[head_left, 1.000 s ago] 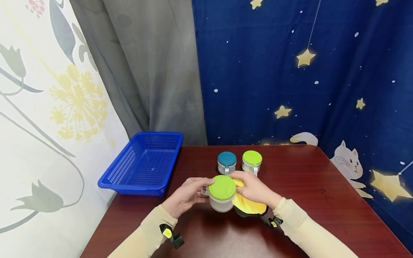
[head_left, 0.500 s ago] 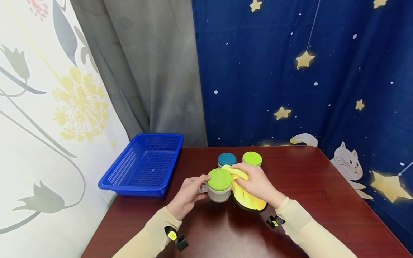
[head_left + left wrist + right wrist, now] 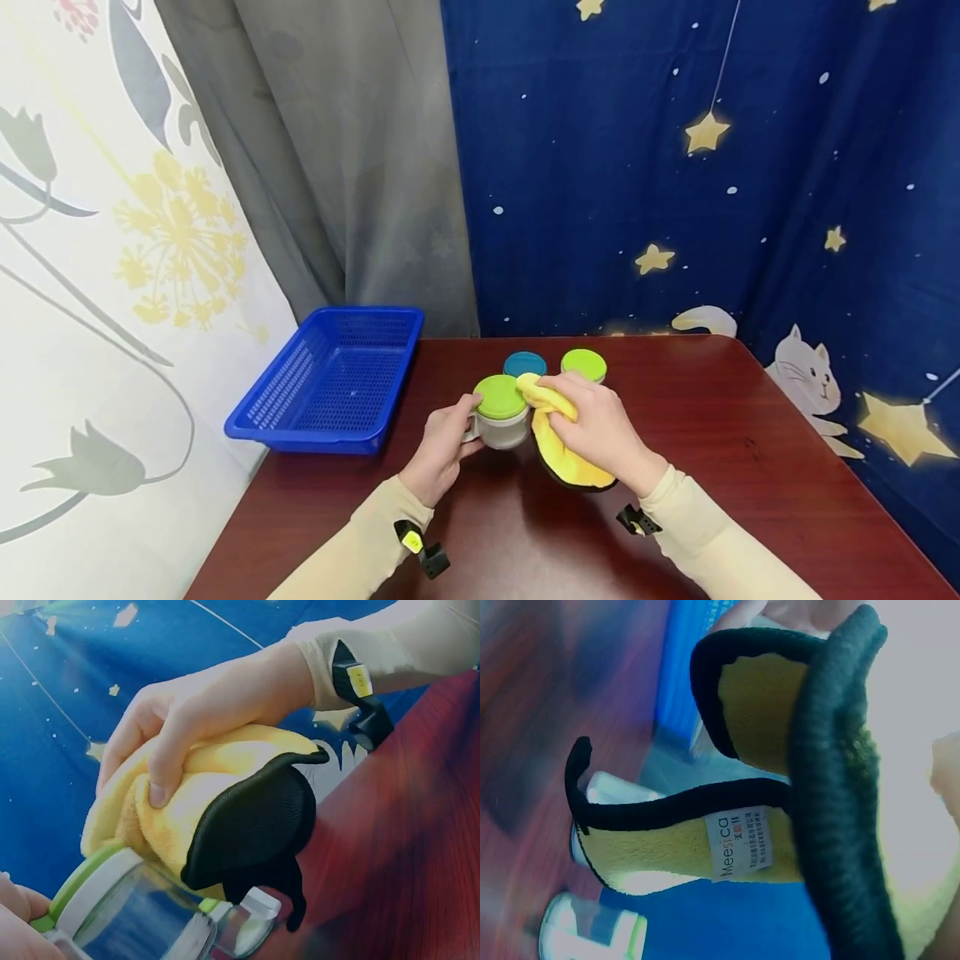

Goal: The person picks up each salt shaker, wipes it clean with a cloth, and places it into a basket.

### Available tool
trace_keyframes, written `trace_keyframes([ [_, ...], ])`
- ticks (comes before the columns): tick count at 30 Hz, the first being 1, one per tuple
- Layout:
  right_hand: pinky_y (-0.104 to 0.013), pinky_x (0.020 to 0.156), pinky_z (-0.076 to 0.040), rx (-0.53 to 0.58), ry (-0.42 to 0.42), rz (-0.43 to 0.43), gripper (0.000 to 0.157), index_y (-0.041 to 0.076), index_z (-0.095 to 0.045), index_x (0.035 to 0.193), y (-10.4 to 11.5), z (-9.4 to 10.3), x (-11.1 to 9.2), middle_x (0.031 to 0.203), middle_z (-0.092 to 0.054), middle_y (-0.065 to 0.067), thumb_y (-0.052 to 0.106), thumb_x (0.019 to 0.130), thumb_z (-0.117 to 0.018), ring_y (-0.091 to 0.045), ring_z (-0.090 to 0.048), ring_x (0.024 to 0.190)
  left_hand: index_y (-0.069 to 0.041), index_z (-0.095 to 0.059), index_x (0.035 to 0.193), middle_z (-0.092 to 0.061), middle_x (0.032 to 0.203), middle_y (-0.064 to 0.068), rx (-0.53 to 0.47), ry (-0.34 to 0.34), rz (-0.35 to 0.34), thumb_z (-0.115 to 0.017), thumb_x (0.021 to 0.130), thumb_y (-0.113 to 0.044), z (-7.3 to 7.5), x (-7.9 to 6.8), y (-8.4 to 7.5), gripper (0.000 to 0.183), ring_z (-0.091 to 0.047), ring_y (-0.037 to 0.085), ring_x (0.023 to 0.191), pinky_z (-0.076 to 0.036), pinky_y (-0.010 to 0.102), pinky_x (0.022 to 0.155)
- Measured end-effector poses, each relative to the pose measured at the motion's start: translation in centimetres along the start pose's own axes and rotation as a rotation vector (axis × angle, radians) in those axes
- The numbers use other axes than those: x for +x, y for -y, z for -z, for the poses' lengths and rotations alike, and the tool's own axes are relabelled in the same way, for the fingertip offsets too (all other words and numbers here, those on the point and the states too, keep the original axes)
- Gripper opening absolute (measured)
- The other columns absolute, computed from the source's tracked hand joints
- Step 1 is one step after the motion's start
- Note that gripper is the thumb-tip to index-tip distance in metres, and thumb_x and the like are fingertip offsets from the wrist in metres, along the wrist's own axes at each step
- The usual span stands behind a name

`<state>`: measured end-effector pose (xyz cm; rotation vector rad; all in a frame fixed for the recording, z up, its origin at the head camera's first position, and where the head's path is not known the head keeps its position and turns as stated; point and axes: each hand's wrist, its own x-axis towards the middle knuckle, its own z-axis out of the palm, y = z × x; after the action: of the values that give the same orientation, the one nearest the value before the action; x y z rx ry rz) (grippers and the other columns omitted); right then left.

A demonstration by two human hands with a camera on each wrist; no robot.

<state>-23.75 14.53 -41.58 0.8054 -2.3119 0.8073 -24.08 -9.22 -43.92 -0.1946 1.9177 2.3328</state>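
My left hand (image 3: pixel 441 446) grips a clear glass jar (image 3: pixel 502 431) with a green lid, its thumb on the lid's edge and fingers at the side handle. The jar is held above the table. A yellow cloth with black edging (image 3: pixel 566 457) is bunched in my right hand (image 3: pixel 600 421), which pinches it between thumb and fingers. In the left wrist view the cloth (image 3: pixel 214 784) touches the jar's lid rim (image 3: pixel 105 881). Its dark underside hangs down beside the glass. The right wrist view shows a white label (image 3: pixel 739 844) on the cloth.
Behind the hands stand a teal-lidded jar (image 3: pixel 525 363), partly hidden, and another green-lidded jar (image 3: pixel 584 364). A blue perforated basket (image 3: pixel 315 442) sits at the table's left side. Curtains border the dark red table (image 3: pixel 720 433).
The held jar has moved away from the person and slightly left, now partly covering the teal-lidded jar. The cloth has risen from the jar's side to its lid rim.
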Motion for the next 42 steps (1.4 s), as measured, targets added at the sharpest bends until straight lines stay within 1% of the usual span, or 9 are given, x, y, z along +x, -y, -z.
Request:
trace_keyframes([
  [4, -0.03, 0.072, -0.056, 0.018, 0.018, 0.044, 0.041, 0.021, -0.069, 0.125, 0.6, -0.8, -0.4, 0.111, -0.066, 0.011, 0.016, 0.084, -0.072, -0.006, -0.061, 0.09, 0.005, -0.064, 0.117, -0.066, 0.098, 0.011, -0.01, -0.055, 0.018, -0.066, 0.094, -0.032, -0.1, 0.0, 0.2, 0.044, -0.066, 0.019, 0.092, -0.057, 0.042, 0.083],
  [7, -0.031, 0.075, -0.056, -0.018, 0.007, 0.067, 0.041, 0.02, -0.069, 0.125, 0.6, -1.2, -0.6, 0.112, -0.066, 0.01, 0.014, 0.084, -0.071, -0.007, -0.063, 0.093, -0.006, -0.064, 0.09, -0.057, 0.077, 0.0, 0.025, -0.055, 0.036, -0.067, 0.093, -0.034, -0.1, -0.4, 0.2, 0.029, -0.062, 0.014, 0.075, -0.056, 0.034, 0.072],
  [11, -0.032, 0.072, -0.057, -0.073, -0.007, 0.086, 0.042, 0.018, -0.069, 0.125, 0.4, -0.9, -0.5, 0.112, -0.066, 0.008, 0.013, 0.084, -0.07, -0.01, -0.063, 0.093, -0.012, -0.052, 0.068, -0.045, 0.063, -0.004, 0.098, -0.018, 0.051, -0.069, 0.092, -0.038, -0.2, -1.1, -0.1, 0.039, -0.051, 0.013, 0.063, -0.043, 0.028, 0.062],
  [14, -0.033, 0.07, -0.057, -0.11, -0.003, 0.097, 0.042, 0.017, -0.069, 0.126, 0.4, -0.7, -0.3, 0.113, -0.065, 0.006, 0.014, 0.084, -0.071, -0.012, -0.063, 0.092, -0.01, -0.054, 0.067, -0.046, 0.061, -0.003, 0.097, -0.003, 0.064, -0.07, 0.091, -0.037, -0.4, -1.4, -0.4, 0.04, -0.048, 0.014, 0.062, -0.04, 0.028, 0.061],
  [21, -0.033, 0.066, -0.058, -0.196, -0.003, 0.143, 0.042, 0.018, -0.07, 0.123, 0.9, -0.7, -0.1, 0.113, -0.064, 0.003, 0.016, 0.081, -0.076, -0.015, -0.064, 0.091, -0.007, -0.059, 0.073, -0.05, 0.065, -0.001, -0.024, -0.021, 0.053, -0.072, 0.091, -0.029, -1.5, -1.6, -0.2, 0.031, -0.056, 0.012, 0.062, -0.055, 0.03, 0.067],
  [27, -0.029, 0.056, -0.054, -0.23, 0.019, 0.235, 0.043, 0.021, -0.071, 0.12, 2.0, -1.1, -0.3, 0.113, -0.061, 0.004, 0.016, 0.078, -0.078, -0.015, -0.063, 0.085, -0.006, -0.062, 0.073, -0.053, 0.065, 0.0, -0.051, -0.075, 0.046, -0.075, 0.09, -0.028, -2.1, -1.4, 0.3, 0.031, -0.056, 0.013, 0.059, -0.054, 0.03, 0.065],
  [32, -0.03, 0.054, -0.053, -0.312, 0.02, 0.279, 0.043, 0.022, -0.071, 0.116, 2.3, -1.3, -0.1, 0.109, -0.061, 0.001, 0.017, 0.075, -0.082, -0.017, -0.06, 0.08, -0.006, -0.062, 0.071, -0.054, 0.064, 0.001, -0.046, -0.083, 0.04, -0.075, 0.089, -0.027, -2.0, -1.4, 0.5, 0.031, -0.054, 0.014, 0.058, -0.054, 0.031, 0.065],
  [38, -0.036, 0.053, -0.054, -0.421, -0.031, 0.199, 0.034, 0.023, -0.073, 0.111, 0.5, -1.1, 0.9, 0.106, -0.064, -0.002, 0.015, 0.078, -0.076, -0.022, -0.062, 0.082, -0.006, -0.064, 0.066, -0.055, 0.062, 0.001, -0.034, -0.098, 0.02, -0.077, 0.086, -0.025, -1.9, -1.6, 0.4, 0.03, -0.054, 0.013, 0.059, -0.053, 0.029, 0.064],
  [42, -0.037, 0.052, -0.053, -0.409, -0.041, 0.15, 0.036, 0.022, -0.074, 0.112, -0.5, -0.9, 1.2, 0.106, -0.065, -0.002, 0.014, 0.078, -0.077, -0.023, -0.063, 0.085, -0.006, -0.063, 0.065, -0.054, 0.062, 0.001, -0.036, -0.074, 0.022, -0.078, 0.086, -0.026, -1.8, -1.9, 0.3, 0.032, -0.054, 0.014, 0.059, -0.052, 0.028, 0.063],
])
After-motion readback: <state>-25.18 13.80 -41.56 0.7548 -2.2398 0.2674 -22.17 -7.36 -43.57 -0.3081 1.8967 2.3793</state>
